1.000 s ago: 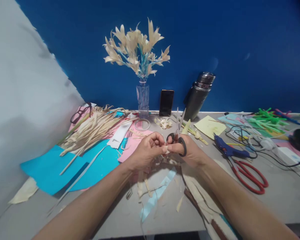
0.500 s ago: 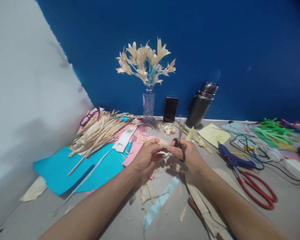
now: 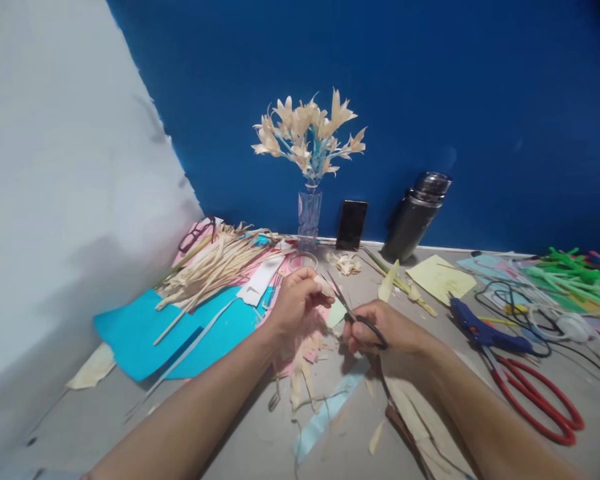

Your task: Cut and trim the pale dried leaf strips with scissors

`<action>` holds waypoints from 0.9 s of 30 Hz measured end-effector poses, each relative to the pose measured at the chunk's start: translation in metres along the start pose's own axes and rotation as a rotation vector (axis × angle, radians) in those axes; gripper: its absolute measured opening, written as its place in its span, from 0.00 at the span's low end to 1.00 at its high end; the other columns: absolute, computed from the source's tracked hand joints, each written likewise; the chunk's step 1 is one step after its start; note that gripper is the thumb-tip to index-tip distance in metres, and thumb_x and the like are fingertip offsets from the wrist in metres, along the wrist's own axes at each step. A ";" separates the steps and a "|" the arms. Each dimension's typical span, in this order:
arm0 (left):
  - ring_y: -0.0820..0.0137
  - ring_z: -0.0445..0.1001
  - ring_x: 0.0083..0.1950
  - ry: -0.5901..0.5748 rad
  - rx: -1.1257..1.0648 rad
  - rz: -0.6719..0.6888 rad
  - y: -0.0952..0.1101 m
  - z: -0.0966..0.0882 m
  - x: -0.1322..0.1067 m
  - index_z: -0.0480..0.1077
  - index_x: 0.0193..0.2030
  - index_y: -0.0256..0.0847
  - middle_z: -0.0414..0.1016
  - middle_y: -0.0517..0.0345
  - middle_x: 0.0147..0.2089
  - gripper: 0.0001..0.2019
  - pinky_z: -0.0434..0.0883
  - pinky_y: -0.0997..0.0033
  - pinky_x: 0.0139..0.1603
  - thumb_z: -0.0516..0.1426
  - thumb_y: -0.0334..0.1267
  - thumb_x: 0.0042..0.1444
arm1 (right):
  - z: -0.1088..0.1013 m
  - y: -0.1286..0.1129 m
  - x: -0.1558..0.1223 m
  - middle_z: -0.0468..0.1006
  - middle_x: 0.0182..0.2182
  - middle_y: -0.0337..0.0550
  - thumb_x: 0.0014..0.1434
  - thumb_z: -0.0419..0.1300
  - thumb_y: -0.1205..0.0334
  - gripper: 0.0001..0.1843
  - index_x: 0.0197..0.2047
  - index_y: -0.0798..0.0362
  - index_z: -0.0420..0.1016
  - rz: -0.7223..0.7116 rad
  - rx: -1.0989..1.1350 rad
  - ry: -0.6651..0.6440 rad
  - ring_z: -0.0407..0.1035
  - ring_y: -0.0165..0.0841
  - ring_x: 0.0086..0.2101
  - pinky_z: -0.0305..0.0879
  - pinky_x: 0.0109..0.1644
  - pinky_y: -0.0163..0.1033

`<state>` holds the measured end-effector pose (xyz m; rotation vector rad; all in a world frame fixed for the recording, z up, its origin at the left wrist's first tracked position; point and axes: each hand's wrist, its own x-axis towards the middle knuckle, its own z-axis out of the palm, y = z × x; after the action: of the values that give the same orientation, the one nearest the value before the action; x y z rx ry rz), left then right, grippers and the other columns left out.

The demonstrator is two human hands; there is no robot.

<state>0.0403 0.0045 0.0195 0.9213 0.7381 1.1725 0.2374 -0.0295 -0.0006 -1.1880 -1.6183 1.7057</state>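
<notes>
the left hand (image 3: 296,301) pinches a pale leaf piece (image 3: 325,285) between thumb and fingers, and the piece sticks out past the fingertips on the side facing the right hand (image 3: 375,325). that hand's fingers are wrapped around the black handles of the scissors (image 3: 344,303), whose blades point up and leftward, just beside the leaf piece; whether they touch it, i cannot tell. both hands are above the worktop (image 3: 250,433). below them lie scattered scraps and a light blue ribbon (image 3: 333,408). to the left, a bundle of dry strips (image 3: 210,267) rests partly on blue paper (image 3: 140,327). to the right, a glue gun (image 3: 485,327) lies by red-handled shears (image 3: 540,393).
</notes>
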 end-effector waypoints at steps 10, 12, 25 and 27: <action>0.71 0.74 0.26 -0.033 0.075 0.065 -0.005 -0.004 0.002 0.64 0.23 0.38 0.75 0.57 0.24 0.04 0.70 0.70 0.32 0.56 0.27 0.43 | -0.003 -0.005 0.001 0.78 0.22 0.47 0.53 0.65 0.47 0.21 0.28 0.60 0.80 -0.024 -0.079 -0.056 0.60 0.26 0.20 0.50 0.24 0.34; 0.70 0.74 0.26 -0.036 0.083 0.067 -0.005 -0.004 0.002 0.64 0.24 0.38 0.75 0.57 0.23 0.04 0.70 0.70 0.32 0.56 0.27 0.43 | -0.003 -0.007 0.001 0.76 0.20 0.46 0.54 0.65 0.47 0.21 0.25 0.60 0.78 -0.011 -0.103 -0.037 0.59 0.26 0.20 0.50 0.24 0.33; 0.72 0.72 0.25 -0.033 0.079 0.052 0.001 0.000 -0.001 0.64 0.23 0.38 0.74 0.58 0.23 0.04 0.71 0.71 0.32 0.57 0.28 0.41 | -0.003 -0.005 0.002 0.70 0.15 0.39 0.54 0.64 0.52 0.20 0.18 0.56 0.72 0.010 -0.154 0.013 0.56 0.26 0.18 0.49 0.23 0.34; 0.72 0.72 0.24 -0.034 0.088 0.034 0.003 0.002 -0.002 0.63 0.22 0.38 0.73 0.58 0.22 0.05 0.70 0.71 0.31 0.57 0.28 0.41 | -0.002 -0.008 0.002 0.71 0.16 0.40 0.55 0.62 0.54 0.19 0.18 0.56 0.72 -0.012 -0.228 -0.017 0.58 0.26 0.19 0.51 0.25 0.34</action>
<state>0.0402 0.0025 0.0227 1.0289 0.7535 1.1587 0.2370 -0.0255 0.0073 -1.2680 -1.8652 1.5590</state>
